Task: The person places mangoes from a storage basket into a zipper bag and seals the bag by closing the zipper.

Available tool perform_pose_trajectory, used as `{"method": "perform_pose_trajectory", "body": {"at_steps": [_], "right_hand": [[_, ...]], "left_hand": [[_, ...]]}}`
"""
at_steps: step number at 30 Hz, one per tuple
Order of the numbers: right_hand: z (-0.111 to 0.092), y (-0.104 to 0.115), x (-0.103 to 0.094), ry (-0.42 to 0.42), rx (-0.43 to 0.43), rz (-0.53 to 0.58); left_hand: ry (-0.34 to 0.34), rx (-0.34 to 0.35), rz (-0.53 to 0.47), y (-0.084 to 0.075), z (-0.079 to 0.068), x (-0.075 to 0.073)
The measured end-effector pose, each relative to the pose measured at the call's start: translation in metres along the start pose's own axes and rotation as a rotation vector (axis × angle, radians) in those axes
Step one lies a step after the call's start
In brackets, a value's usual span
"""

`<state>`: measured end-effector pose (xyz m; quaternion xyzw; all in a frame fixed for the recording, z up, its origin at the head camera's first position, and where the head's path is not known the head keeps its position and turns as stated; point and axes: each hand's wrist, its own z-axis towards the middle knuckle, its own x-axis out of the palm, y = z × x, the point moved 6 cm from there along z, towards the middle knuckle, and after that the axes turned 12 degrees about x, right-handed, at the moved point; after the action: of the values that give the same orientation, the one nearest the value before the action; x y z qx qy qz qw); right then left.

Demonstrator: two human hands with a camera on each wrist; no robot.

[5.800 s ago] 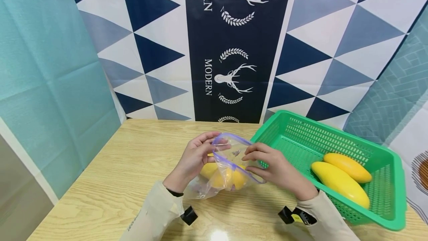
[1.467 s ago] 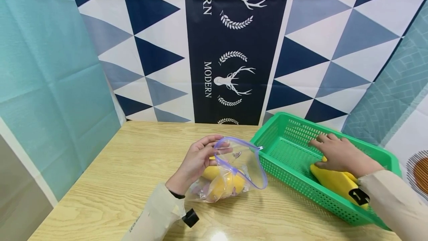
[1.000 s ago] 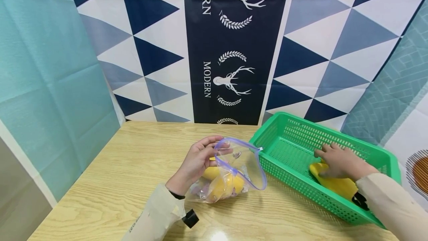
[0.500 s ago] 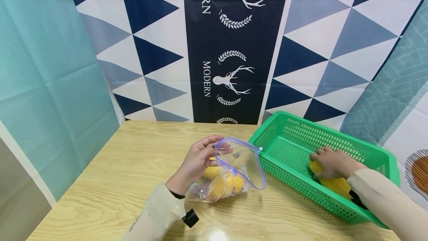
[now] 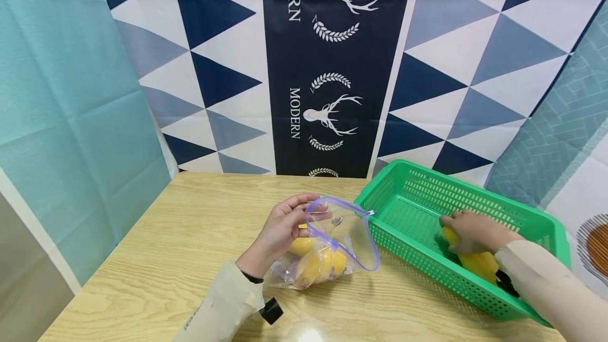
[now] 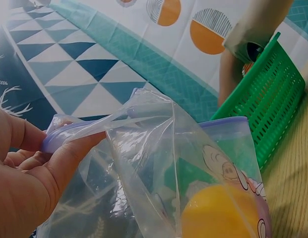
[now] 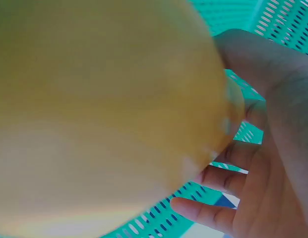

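Note:
My left hand [image 5: 282, 228] pinches the purple-edged rim of a clear zip-lock bag [image 5: 363, 241] that rests on the table with its mouth open. Yellow mangoes [image 5: 311, 268] lie inside it. In the left wrist view, thumb and fingers hold the purple strip, and one mango [image 6: 220, 213] shows through the film. Over at the green basket [image 5: 413, 244], my right hand [image 5: 477, 232] grips a yellow mango [image 5: 480, 265] from above. That mango [image 7: 104, 119] fills much of the right wrist view, with thumb and fingers round one end. The basket's other mango is hidden behind the hand and arm.
The wooden table [image 5: 190, 257] reaches back to a patterned cloth wall [image 5: 228, 67]. A teal cloth [image 5: 81, 94] hangs along the left. The basket's near wall stands between the bag and the mango in the right hand.
My right hand has left the bag's mouth, reached right into the basket and taken hold of a mango there. The left hand has kept its pinch on the bag, almost still.

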<state>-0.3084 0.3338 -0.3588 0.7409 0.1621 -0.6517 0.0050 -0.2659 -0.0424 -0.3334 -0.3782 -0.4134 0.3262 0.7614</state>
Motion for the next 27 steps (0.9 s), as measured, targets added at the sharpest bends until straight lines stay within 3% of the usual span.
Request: {"method": "perform_pose_trajectory", "body": {"at_steps": [14,27], "right_hand": [[-0.031,-0.013,-0.039,-0.061,-0.052,0.177],[-0.052,-0.012,-0.051,-0.075,-0.173,0.321]], "left_hand": [[0.012,0.005,0.009,0.0,0.001,0.001],[0.016,0.007,0.027,0.0,0.0,0.002]]}}
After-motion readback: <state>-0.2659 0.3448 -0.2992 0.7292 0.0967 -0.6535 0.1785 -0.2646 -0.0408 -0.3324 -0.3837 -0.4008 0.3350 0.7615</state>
